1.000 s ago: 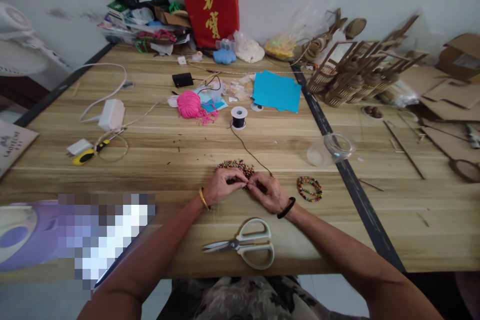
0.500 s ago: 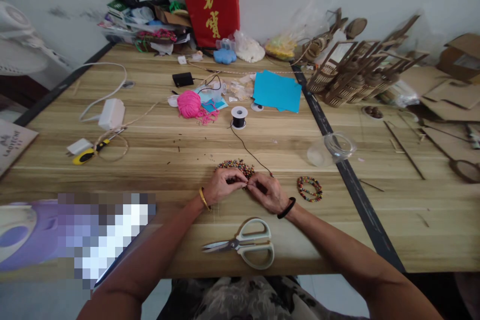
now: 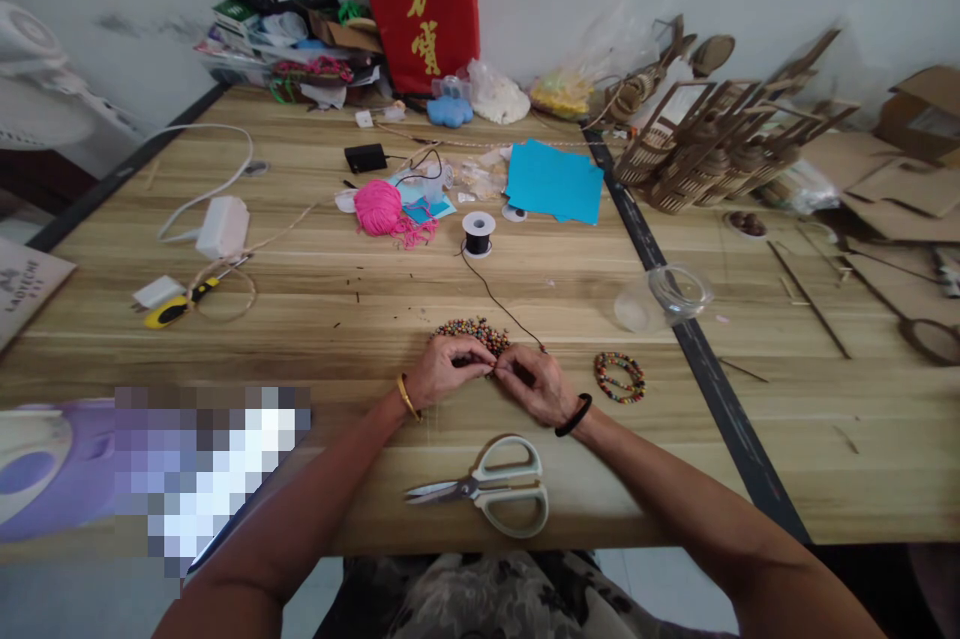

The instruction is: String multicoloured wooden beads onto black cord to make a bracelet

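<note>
My left hand is closed in a pinch, its fingertips meeting those of my right hand. Whatever sits between the left fingertips is too small to make out. From a white spool, a thin black cord runs down to my right hand, which is pinched on its end. A pile of small multicoloured beads lies just beyond the fingers, partly hidden by them. Right of my right hand lies a beaded bracelet in coiled loops. Scissors with white handles rest below both hands.
Pink yarn and blue sheets lie farther back. A yellow-handled screwdriver and white adapter are at left. A clear plastic container stands right, near a dark strip. Wooden models stand at back right.
</note>
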Demonstrator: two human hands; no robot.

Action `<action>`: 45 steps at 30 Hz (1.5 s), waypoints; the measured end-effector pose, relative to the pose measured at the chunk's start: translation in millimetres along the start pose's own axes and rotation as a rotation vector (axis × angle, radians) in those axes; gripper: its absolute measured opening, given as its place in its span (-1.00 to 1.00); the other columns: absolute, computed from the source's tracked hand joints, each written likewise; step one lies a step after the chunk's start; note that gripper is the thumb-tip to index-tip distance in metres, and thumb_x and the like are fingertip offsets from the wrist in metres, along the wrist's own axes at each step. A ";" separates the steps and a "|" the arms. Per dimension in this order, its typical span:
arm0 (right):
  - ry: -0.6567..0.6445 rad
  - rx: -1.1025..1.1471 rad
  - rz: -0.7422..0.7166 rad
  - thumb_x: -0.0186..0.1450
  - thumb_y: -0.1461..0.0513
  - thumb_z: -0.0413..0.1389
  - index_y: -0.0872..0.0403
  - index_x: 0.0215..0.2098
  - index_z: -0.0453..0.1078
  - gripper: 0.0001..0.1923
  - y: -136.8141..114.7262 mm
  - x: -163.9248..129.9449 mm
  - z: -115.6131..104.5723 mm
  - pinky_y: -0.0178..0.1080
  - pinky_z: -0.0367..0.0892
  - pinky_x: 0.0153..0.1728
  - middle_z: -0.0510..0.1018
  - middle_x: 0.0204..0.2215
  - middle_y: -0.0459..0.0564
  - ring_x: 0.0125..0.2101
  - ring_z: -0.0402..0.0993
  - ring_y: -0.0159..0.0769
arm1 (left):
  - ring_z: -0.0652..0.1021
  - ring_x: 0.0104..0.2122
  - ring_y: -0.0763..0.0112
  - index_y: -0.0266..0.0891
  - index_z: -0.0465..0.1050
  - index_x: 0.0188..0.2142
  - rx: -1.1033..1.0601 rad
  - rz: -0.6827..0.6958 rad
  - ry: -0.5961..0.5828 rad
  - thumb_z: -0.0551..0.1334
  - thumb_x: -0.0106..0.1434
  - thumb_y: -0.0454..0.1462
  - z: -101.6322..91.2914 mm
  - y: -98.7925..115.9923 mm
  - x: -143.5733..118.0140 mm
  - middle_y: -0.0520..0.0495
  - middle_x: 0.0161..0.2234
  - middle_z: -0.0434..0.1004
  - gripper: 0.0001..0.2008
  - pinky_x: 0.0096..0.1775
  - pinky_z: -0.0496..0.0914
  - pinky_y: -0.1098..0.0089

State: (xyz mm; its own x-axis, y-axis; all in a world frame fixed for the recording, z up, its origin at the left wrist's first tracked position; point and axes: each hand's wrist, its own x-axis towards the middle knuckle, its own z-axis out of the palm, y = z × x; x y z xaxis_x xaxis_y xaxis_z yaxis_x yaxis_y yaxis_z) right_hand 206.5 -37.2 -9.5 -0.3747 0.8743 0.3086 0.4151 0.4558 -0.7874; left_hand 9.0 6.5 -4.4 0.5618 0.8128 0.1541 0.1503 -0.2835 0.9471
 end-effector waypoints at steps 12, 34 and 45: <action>0.002 0.008 0.025 0.38 0.18 0.01 0.07 -0.35 0.33 -0.82 -0.3 -0.2 -0.1 -0.34 0.21 -0.50 0.44 -0.51 -0.08 -0.53 0.31 -0.39 | 0.60 -0.37 0.38 -0.33 0.60 -0.35 0.005 -0.013 0.003 0.32 0.15 -0.28 -1.0 2.3 -0.2 -0.15 -0.37 0.65 -0.87 -0.27 0.48 0.42; 0.079 -0.004 -0.040 0.37 0.23 0.01 0.07 -0.32 0.30 -0.89 -1.0 -1.8 0.0 -0.34 0.24 -0.47 0.45 -0.47 -0.07 -0.50 0.32 -0.39 | 0.56 -0.36 0.40 -0.31 0.55 -0.35 0.071 0.106 0.063 0.25 0.22 -0.31 -1.7 5.9 1.0 -0.13 -0.36 0.61 -0.89 -0.26 0.43 0.41; 0.108 -0.082 -0.215 0.37 0.29 -0.01 0.05 -0.29 0.28 -0.93 -3.0 -1.2 1.5 -0.33 0.24 -0.48 0.44 -0.46 -0.05 -0.48 0.33 -0.37 | 0.44 -0.38 0.39 -0.32 0.46 -0.47 0.213 0.151 0.010 0.20 0.29 -0.20 2.9 18.8 -3.6 -0.08 -0.46 0.47 -0.73 -0.25 0.32 0.39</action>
State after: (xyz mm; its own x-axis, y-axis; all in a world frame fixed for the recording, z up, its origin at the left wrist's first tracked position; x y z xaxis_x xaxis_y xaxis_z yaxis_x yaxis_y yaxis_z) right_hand 204.4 -39.9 -8.3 -0.3728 0.7664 0.5231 0.4031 0.6416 -0.6526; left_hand 12.1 -3.2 12.1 0.5832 0.7577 0.2928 0.2342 -0.5019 0.8326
